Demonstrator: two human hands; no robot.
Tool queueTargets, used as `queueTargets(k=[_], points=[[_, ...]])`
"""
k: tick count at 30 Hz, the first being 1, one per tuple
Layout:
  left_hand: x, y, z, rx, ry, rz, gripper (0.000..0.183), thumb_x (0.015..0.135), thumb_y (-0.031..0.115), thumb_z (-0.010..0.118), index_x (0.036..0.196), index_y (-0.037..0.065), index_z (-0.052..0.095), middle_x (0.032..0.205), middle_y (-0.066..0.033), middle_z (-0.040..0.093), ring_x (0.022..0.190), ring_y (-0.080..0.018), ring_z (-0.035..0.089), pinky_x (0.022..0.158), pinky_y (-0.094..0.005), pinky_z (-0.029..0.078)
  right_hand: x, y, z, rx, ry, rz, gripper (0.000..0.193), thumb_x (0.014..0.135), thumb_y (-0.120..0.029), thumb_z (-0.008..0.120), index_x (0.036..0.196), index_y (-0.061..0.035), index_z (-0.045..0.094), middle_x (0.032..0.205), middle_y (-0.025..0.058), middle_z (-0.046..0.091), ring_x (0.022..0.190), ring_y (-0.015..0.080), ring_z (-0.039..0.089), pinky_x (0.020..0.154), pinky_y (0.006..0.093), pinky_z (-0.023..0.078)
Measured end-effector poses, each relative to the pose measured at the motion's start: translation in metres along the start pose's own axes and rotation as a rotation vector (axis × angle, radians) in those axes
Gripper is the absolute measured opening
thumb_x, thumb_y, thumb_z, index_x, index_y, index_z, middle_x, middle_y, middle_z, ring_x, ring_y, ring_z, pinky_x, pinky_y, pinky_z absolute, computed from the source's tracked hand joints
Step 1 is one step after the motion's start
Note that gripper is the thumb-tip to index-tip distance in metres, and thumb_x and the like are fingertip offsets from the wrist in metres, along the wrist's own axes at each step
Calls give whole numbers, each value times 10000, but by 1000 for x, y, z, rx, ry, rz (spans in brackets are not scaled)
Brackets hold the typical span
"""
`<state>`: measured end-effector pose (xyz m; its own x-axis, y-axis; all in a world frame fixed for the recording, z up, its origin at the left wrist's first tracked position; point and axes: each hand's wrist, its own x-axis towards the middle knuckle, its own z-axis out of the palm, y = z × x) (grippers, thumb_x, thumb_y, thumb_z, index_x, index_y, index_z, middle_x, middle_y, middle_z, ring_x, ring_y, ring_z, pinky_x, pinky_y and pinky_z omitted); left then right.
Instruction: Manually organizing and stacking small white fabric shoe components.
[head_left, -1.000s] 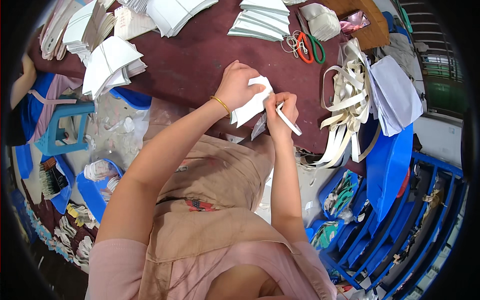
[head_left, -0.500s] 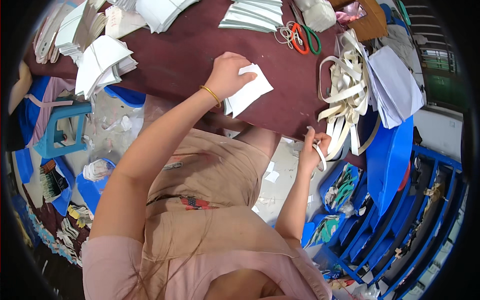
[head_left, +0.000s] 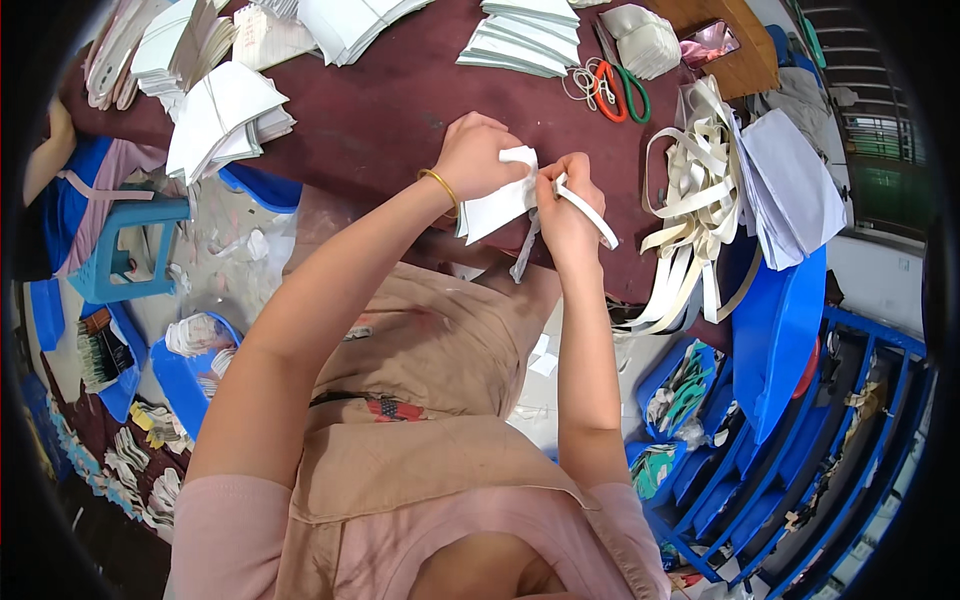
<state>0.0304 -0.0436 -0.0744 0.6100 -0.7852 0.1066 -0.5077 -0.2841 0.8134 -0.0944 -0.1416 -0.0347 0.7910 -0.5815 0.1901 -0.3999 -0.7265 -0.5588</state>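
maroon table (head_left: 400, 120) | left fingers (head_left: 500, 165) grip white piece (head_left: 492, 208) | right fingers (head_left: 565, 195) pinch strip (head_left: 590, 212), ends hidden

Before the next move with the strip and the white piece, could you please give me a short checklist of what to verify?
1. Left hand grips the white cut piece firmly: ok, fingers curl over its top edge.
2. Right hand has the white strip: ok, pinched, one end sticking out to the right.
3. Strip lined up with the piece's edge: cannot tell, the fingers hide the join.
4. Work supported by the maroon table: not ok, it is held over the table's near edge.
5. Scissors close by: ok, lying on the table beyond the hands.
6. More strips available: ok, a loose pile of strips lies to the right.
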Motion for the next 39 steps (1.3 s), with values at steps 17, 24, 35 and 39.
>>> queueTargets(k=[17, 24, 35, 39], points=[[-1, 1, 2, 4, 16, -9, 282, 728, 315, 646, 925, 134, 733, 976, -63, 652, 1114, -207, 461, 1010, -361, 256, 10, -19, 10, -54, 63, 114, 246, 756, -57, 628, 895, -51, 426, 665, 125, 627, 652, 370, 624, 613, 456, 476], [-1, 0, 2, -7, 24, 2, 306, 718, 320, 651, 930, 114, 731, 964, -58, 658, 1099, -204, 477, 1007, -363, 264, 2, -12, 25, -59, 198, 167, 246, 733, -75, 632, 877, -61, 433, 618, 112, 589, 573, 318, 605, 574, 422, 470], [0, 4, 2, 8, 5, -21, 329, 710, 321, 664, 941, 95, 726, 991, -79, 651, 1117, -208, 469, 1015, -363, 261, -11, -7, 27, 364, 320, 206, 290, 747, -23, 633, 829, -68, 359, 758, 78, 601, 610, 135, 527, 606, 285, 455], [2, -1, 3, -8, -4, -39, 328, 715, 320, 668, 954, 103, 724, 1015, -80, 641, 1127, -201, 459, 1022, -364, 254, -13, 7, 36, 397, 379, 157, 288, 749, -12, 627, 830, -65, 355, 767, 92, 608, 604, 160, 557, 597, 304, 474]])
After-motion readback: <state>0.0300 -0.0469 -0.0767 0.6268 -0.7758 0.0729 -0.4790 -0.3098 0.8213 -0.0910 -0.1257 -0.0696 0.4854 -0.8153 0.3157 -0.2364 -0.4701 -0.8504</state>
